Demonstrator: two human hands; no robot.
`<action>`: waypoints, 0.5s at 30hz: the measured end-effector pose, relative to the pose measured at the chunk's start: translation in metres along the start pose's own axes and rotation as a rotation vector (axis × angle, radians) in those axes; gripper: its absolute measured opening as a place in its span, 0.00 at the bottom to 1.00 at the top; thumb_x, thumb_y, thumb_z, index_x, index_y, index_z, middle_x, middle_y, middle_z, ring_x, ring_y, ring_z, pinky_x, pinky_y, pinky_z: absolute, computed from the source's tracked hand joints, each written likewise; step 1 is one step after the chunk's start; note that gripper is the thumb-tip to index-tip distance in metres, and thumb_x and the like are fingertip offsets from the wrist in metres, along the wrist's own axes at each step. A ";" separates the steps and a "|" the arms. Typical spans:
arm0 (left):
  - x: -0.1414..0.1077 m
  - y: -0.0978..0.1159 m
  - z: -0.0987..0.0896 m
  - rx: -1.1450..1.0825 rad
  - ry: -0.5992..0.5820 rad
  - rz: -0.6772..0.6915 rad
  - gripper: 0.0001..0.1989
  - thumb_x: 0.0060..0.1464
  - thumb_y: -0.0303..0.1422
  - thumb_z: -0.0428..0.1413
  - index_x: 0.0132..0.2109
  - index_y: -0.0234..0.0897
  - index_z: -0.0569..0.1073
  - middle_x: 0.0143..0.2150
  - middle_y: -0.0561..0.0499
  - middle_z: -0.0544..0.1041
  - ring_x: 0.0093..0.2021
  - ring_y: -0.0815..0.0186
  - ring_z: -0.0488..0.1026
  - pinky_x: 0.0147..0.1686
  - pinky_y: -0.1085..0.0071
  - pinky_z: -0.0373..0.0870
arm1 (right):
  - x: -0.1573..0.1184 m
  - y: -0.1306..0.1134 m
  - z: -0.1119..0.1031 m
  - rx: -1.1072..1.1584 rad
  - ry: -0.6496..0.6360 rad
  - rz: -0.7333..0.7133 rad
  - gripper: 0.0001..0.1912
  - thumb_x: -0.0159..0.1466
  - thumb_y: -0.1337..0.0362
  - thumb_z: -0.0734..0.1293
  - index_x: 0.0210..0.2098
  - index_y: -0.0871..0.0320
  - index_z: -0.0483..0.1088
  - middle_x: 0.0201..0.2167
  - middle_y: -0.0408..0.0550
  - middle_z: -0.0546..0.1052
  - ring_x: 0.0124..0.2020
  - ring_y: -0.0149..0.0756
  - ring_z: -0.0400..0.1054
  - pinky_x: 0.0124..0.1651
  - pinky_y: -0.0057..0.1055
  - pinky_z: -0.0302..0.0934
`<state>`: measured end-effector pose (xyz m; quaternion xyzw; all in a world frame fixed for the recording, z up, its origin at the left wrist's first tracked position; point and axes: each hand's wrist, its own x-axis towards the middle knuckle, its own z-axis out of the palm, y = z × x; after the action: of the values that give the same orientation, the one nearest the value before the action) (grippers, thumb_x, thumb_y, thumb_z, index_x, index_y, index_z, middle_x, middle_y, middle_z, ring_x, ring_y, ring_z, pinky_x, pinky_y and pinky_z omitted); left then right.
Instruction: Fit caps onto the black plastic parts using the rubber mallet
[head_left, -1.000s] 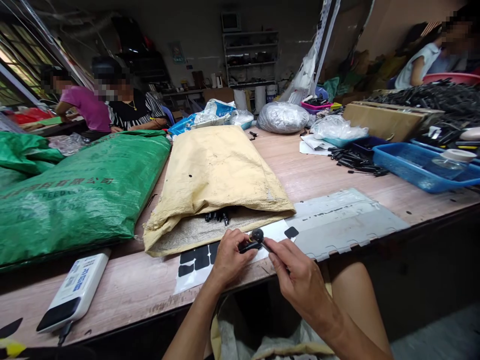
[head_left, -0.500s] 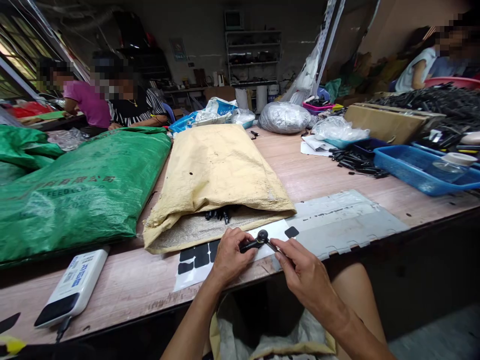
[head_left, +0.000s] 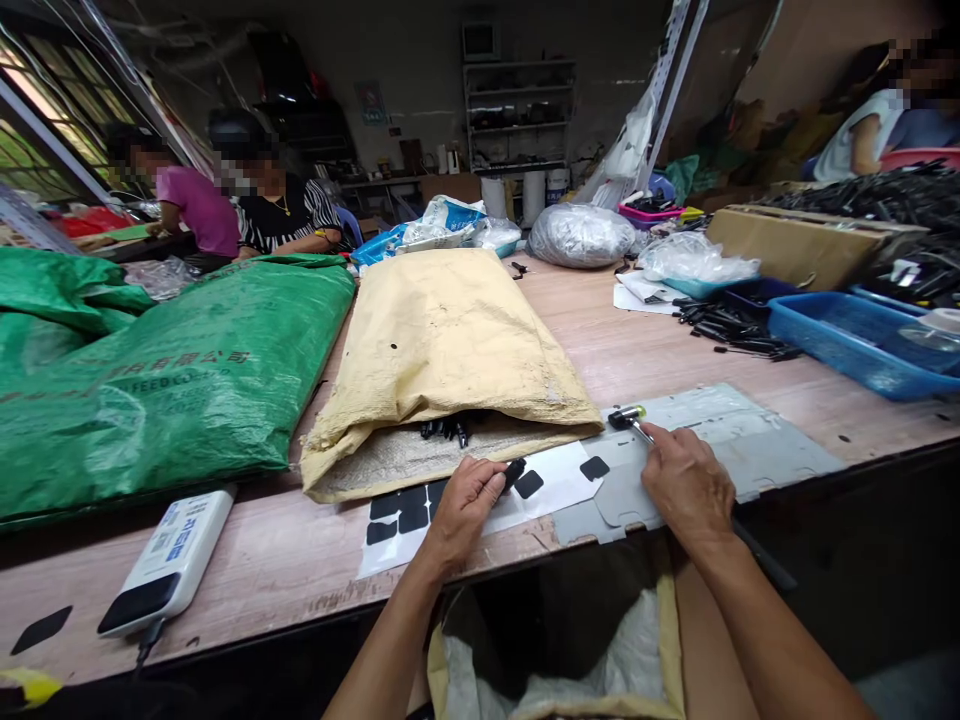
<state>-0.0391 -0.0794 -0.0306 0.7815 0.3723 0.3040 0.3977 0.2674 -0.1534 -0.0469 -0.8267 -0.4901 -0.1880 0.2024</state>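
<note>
My left fingers (head_left: 480,472) pinch a slim black part (head_left: 514,472); my right fingers (head_left: 663,440) grip a small mallet (head_left: 627,417) jutting beyond them.

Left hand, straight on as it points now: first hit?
Probably the near edge of the yellow sack, met by the black part in the left hand; height is unclear, so it may pass over.

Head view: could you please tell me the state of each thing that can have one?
Left hand, closed on a black part.
Right hand, closed on a mallet.
Mallet, gripped by its handle.
Cream sack, lying down, mouth gaping, black pieces inside.
Green sack, lying down, bulging.
White power bank, lying flat, cable plugged in.
White sheet, flat, partly covered.
Lower sack, open at the top.
</note>
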 end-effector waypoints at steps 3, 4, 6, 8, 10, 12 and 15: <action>0.000 0.001 0.001 0.019 -0.016 -0.009 0.16 0.68 0.39 0.48 0.44 0.39 0.79 0.37 0.49 0.79 0.44 0.58 0.70 0.48 0.63 0.64 | -0.004 -0.003 0.002 -0.035 0.033 -0.032 0.17 0.65 0.71 0.64 0.52 0.55 0.77 0.35 0.50 0.73 0.35 0.38 0.64 0.34 0.34 0.47; 0.000 0.002 0.000 0.024 -0.023 -0.012 0.17 0.69 0.39 0.47 0.45 0.39 0.79 0.37 0.49 0.79 0.45 0.58 0.70 0.48 0.62 0.64 | -0.005 -0.005 0.002 -0.045 0.042 -0.036 0.17 0.65 0.70 0.64 0.52 0.55 0.76 0.35 0.50 0.73 0.35 0.38 0.63 0.34 0.34 0.46; 0.001 0.003 0.000 0.036 -0.040 -0.017 0.17 0.69 0.39 0.47 0.45 0.39 0.79 0.38 0.48 0.79 0.45 0.58 0.70 0.49 0.62 0.64 | -0.006 -0.006 0.002 -0.069 0.064 -0.039 0.17 0.66 0.70 0.64 0.52 0.55 0.75 0.36 0.50 0.73 0.35 0.38 0.63 0.34 0.34 0.44; 0.001 0.004 -0.001 0.050 -0.052 -0.017 0.17 0.69 0.39 0.48 0.45 0.38 0.80 0.39 0.48 0.79 0.45 0.58 0.70 0.49 0.61 0.63 | -0.006 -0.008 0.002 -0.091 0.082 -0.043 0.17 0.66 0.69 0.63 0.53 0.55 0.75 0.36 0.50 0.72 0.35 0.39 0.62 0.34 0.35 0.43; 0.001 0.006 -0.001 0.057 -0.055 -0.013 0.16 0.68 0.39 0.49 0.44 0.38 0.80 0.40 0.48 0.79 0.45 0.58 0.70 0.49 0.61 0.63 | -0.007 -0.009 0.001 -0.105 0.085 -0.048 0.17 0.67 0.69 0.63 0.53 0.54 0.74 0.36 0.51 0.72 0.36 0.40 0.62 0.34 0.36 0.42; 0.000 0.007 -0.001 0.055 -0.053 -0.014 0.14 0.67 0.38 0.51 0.44 0.38 0.79 0.41 0.48 0.79 0.46 0.58 0.70 0.49 0.62 0.63 | -0.007 -0.010 0.000 -0.116 0.079 -0.054 0.16 0.68 0.68 0.61 0.53 0.55 0.73 0.36 0.51 0.71 0.36 0.40 0.62 0.34 0.36 0.42; -0.001 0.008 -0.001 0.054 -0.049 -0.017 0.11 0.65 0.37 0.53 0.44 0.39 0.80 0.41 0.49 0.78 0.46 0.58 0.70 0.49 0.62 0.62 | -0.008 -0.011 -0.001 -0.120 0.069 -0.058 0.16 0.70 0.67 0.60 0.53 0.56 0.73 0.36 0.52 0.72 0.36 0.41 0.63 0.34 0.36 0.43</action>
<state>-0.0375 -0.0837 -0.0235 0.7959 0.3773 0.2714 0.3880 0.2545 -0.1548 -0.0486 -0.8157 -0.4946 -0.2514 0.1637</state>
